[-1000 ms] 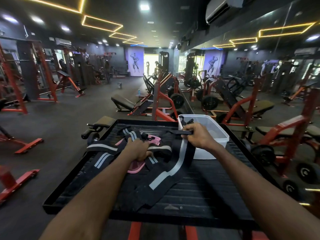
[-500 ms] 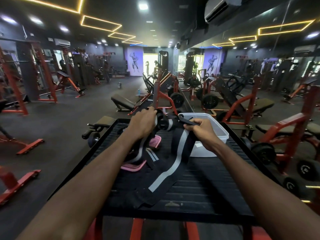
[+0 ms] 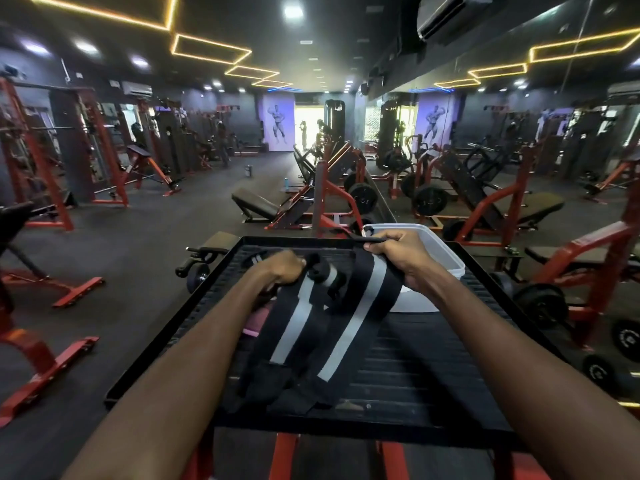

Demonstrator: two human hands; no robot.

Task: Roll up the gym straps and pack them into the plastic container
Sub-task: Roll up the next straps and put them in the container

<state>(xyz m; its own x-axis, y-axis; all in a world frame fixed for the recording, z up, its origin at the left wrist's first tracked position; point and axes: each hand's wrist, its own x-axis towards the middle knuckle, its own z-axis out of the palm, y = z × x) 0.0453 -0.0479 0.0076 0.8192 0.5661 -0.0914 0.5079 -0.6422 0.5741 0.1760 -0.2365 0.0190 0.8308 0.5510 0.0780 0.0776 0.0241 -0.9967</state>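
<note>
Two black gym straps with a grey stripe lie lengthwise on a black ribbed platform (image 3: 433, 368). My left hand (image 3: 285, 268) grips the top end of the left strap (image 3: 294, 327). My right hand (image 3: 401, 254) holds the top end of the right strap (image 3: 349, 327), pulled up taut. A partly rolled bundle of strap (image 3: 325, 275) sits between my hands. The translucent plastic container (image 3: 446, 258) stands at the platform's far right, just behind my right hand. A pink strap (image 3: 256, 323) peeks out under my left forearm.
The platform has a raised rim (image 3: 166, 341) and rests on red frame bars (image 3: 284, 455). Red and black gym machines, weight plates (image 3: 540, 306) and benches stand all around on a dark floor. A mirror wall runs along the right.
My left hand came down from its raised position to the platform, drawing its strap out flat beside the other. My right hand stayed near the container, still holding its strap end.
</note>
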